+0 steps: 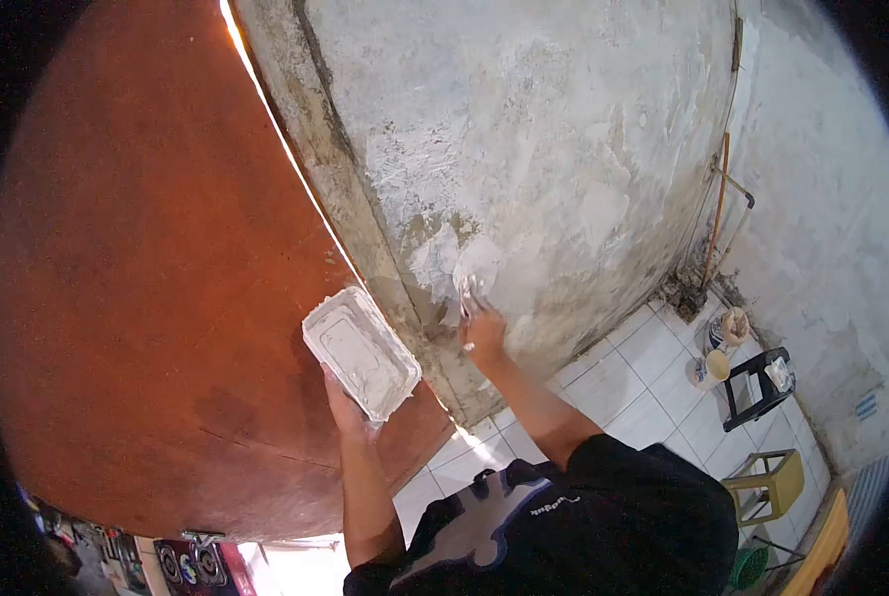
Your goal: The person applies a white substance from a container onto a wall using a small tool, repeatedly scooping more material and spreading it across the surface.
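A rectangular plastic tub (pixel 362 353), its inside smeared with pale putty, rests on my left hand (pixel 344 405); the fingers go under it and are mostly hidden. My right hand (pixel 485 331) is closed around a small putty-covered putty knife (pixel 467 289), held against the wall. Around the blade, a patch of fresh light putty (pixel 476 256) shows on the grey, flaking wall (pixel 554 169). White smears mark my right fingers.
A red-brown door (pixel 166 248) stands left of the wall, with a bright gap along its edge. On the white tiled floor (pixel 613 392) are buckets (pixel 711 370), a black stool (pixel 759 389) and a yellowish stool (pixel 770 487). Pipes (pixel 723 199) run up the far corner.
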Tool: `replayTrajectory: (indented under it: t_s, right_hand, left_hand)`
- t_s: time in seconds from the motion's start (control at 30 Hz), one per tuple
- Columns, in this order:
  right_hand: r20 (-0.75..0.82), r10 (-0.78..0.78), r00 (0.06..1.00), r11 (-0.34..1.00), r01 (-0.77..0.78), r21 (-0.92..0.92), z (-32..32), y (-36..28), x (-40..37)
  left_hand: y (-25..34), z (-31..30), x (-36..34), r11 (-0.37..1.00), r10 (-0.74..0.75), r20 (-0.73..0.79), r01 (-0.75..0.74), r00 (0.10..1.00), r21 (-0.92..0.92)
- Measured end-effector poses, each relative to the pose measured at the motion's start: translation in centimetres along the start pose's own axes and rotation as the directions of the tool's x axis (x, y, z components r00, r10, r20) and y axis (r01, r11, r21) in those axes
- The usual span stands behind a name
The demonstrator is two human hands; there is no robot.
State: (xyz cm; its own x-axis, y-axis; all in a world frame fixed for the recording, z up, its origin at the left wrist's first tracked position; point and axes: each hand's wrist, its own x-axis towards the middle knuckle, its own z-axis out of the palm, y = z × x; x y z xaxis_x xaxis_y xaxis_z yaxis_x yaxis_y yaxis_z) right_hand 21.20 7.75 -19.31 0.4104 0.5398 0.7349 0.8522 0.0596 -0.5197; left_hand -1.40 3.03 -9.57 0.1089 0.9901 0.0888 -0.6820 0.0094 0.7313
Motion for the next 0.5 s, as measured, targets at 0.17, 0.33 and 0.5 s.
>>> replayTrajectory:
  t_s: [0.17,0.33,0.5]
  right_hand:
    - [0.096,-0.068,0.993,0.992,0.058,0.108,-2.6,5.3,-2.2]
    - [0.225,0.777,0.588,0.404,-0.74,0.538,-0.6,9.5,2.1]
    - [0.049,0.816,0.575,0.347,-0.557,0.755,1.2,6.8,5.1]
  left_hand:
    - [0.7,2.3,-0.8,1.0,0.006,0.028,-0.006,1.0,0.016]
    - [-0.2,-0.1,-0.1,0.998,0.011,0.1,-0.005,0.995,-0.058]
    - [0.5,0.4,-0.4,0.999,0.046,0.041,-0.046,0.998,0.004]
